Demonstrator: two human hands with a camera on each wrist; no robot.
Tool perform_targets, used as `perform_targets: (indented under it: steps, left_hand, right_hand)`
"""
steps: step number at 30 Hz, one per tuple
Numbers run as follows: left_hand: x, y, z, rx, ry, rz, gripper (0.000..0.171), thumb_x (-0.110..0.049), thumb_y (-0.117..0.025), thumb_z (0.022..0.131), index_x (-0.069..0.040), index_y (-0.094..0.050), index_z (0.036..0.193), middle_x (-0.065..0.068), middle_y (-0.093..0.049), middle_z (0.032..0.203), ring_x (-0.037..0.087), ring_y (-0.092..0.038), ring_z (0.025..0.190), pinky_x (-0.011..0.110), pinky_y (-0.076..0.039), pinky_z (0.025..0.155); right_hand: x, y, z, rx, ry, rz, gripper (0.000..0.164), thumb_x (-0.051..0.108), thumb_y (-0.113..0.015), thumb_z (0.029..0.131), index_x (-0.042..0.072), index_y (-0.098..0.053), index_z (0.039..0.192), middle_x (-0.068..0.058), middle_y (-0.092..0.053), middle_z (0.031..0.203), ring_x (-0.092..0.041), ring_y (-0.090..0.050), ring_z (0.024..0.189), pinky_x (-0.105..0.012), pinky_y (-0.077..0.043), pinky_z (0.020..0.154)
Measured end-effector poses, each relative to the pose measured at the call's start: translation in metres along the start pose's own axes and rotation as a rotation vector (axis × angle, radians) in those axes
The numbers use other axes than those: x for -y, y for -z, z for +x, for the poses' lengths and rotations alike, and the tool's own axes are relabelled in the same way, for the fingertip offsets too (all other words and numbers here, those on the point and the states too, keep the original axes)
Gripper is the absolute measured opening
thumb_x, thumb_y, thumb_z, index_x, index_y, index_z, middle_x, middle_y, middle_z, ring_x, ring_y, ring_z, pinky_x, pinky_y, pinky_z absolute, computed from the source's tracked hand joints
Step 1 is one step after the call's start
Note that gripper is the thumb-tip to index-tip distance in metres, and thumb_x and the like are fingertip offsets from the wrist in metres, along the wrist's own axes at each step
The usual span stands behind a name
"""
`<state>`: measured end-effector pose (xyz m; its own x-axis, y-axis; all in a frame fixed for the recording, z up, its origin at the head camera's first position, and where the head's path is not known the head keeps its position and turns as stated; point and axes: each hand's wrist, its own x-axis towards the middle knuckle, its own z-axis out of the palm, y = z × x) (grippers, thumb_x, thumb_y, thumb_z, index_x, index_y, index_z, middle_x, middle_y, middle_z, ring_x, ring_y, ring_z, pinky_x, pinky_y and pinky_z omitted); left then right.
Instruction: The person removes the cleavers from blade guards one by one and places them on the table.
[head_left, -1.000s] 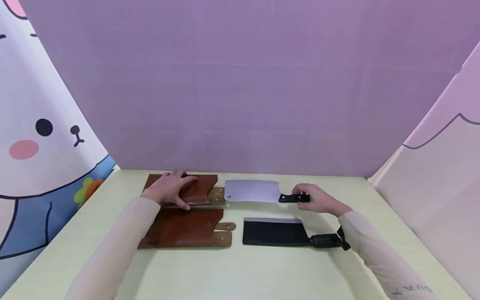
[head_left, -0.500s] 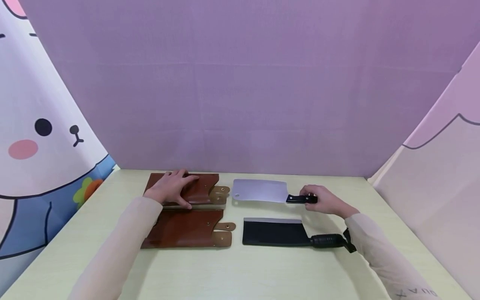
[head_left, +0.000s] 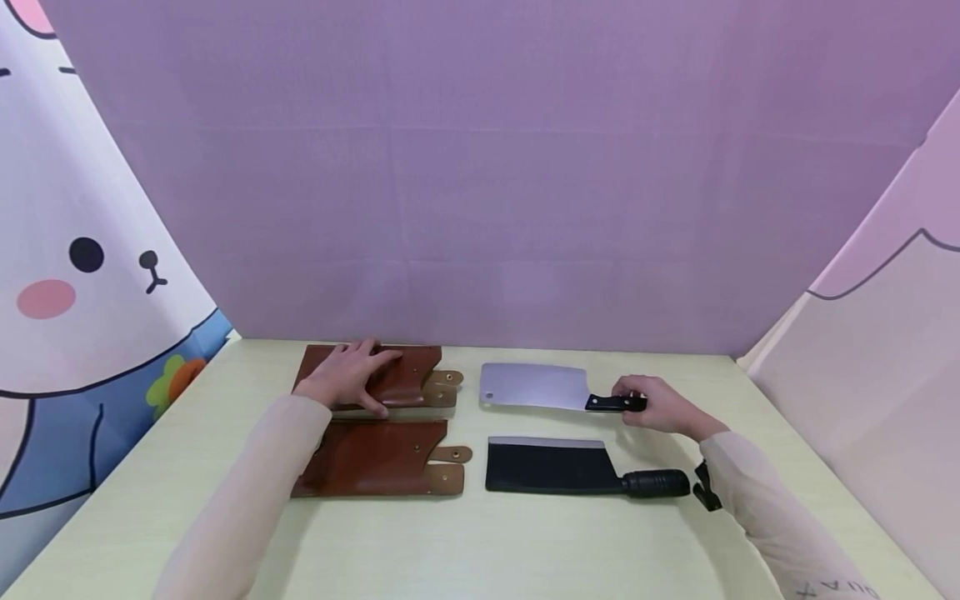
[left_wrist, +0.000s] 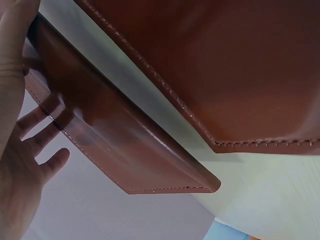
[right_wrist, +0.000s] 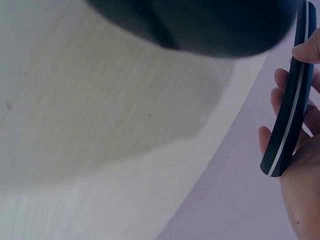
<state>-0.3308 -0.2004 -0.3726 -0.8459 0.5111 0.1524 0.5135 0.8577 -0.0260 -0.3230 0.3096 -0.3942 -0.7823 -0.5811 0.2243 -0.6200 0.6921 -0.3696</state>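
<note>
My right hand holds the black riveted handle of a silver cleaver, its blade pointing left. In the right wrist view, the fingers and thumb wrap that handle. My left hand grips a brown leather knife sheath across its width, thumb at the near edge and fingers toward the far edge. The left wrist view shows the sheath under the hand. A gap separates the blade tip from the sheath's tan straps.
Closer to me lies a second brown sheath with tan straps. Right of it rests a black-bladed cleaver with a ribbed handle, below my right forearm. A purple cloth rises behind the pale table.
The silver cleaver has moved right with my right hand, away from the upper sheath, whose upper strap now shows. My left hand and that sheath have shifted slightly right.
</note>
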Motion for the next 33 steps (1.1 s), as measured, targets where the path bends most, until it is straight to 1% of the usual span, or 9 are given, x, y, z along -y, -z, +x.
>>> perform_targets:
  steps: [8,12,19,22,26,33]
  left_hand:
    - [0.001,-0.003,0.000,0.011,0.020,-0.023,0.097,-0.054,-0.079,0.057,-0.018,-0.041,0.138,0.019,-0.043,0.127,0.039,-0.044,0.117,0.060,-0.033,0.096]
    - [0.001,-0.005,0.000,0.011,0.025,-0.052,0.096,-0.052,-0.080,0.057,-0.017,-0.040,0.138,0.019,-0.042,0.129,0.039,-0.042,0.118,0.060,-0.032,0.096]
    - [0.004,-0.012,0.003,0.013,0.011,-0.062,0.097,-0.054,-0.079,0.057,-0.018,-0.040,0.138,0.019,-0.041,0.131,0.039,-0.041,0.120,0.061,-0.033,0.094]
    - [0.004,-0.015,0.005,0.021,0.004,-0.058,0.098,-0.056,-0.078,0.056,-0.018,-0.040,0.138,0.019,-0.040,0.131,0.039,-0.041,0.120,0.061,-0.033,0.094]
    - [0.004,-0.016,0.006,0.043,0.012,-0.061,0.098,-0.057,-0.077,0.056,-0.020,-0.039,0.139,0.018,-0.040,0.132,0.039,-0.041,0.120,0.061,-0.033,0.094]
    - [0.003,-0.016,0.008,0.067,0.024,-0.066,0.096,-0.056,-0.077,0.057,-0.021,-0.040,0.139,0.017,-0.040,0.132,0.038,-0.041,0.121,0.062,-0.032,0.095]
  right_hand:
    - [-0.003,0.000,-0.004,0.005,-0.034,0.014,0.024,0.004,-0.066,0.070,0.012,-0.062,0.093,0.003,-0.060,0.082,-0.010,-0.053,0.075,-0.026,-0.044,0.066]
    - [-0.004,-0.001,-0.005,0.020,-0.035,0.026,0.024,0.004,-0.066,0.071,0.010,-0.062,0.094,0.001,-0.060,0.083,-0.014,-0.053,0.076,-0.029,-0.044,0.066]
    - [-0.007,-0.004,-0.006,0.032,-0.052,0.030,0.025,0.004,-0.067,0.071,0.010,-0.062,0.094,0.001,-0.061,0.084,-0.013,-0.053,0.076,-0.027,-0.044,0.066]
    - [-0.007,-0.004,-0.006,0.037,-0.062,0.034,0.025,0.005,-0.067,0.071,0.011,-0.062,0.094,0.001,-0.061,0.084,-0.013,-0.053,0.077,-0.026,-0.043,0.065]
    - [-0.008,-0.005,-0.006,0.044,-0.066,0.032,0.025,0.005,-0.067,0.071,0.011,-0.063,0.095,0.001,-0.061,0.085,-0.012,-0.053,0.077,-0.027,-0.043,0.066]
    - [-0.011,-0.007,-0.005,0.045,-0.055,0.033,0.026,0.004,-0.067,0.072,0.007,-0.063,0.097,-0.004,-0.063,0.087,-0.015,-0.055,0.077,-0.029,-0.045,0.066]
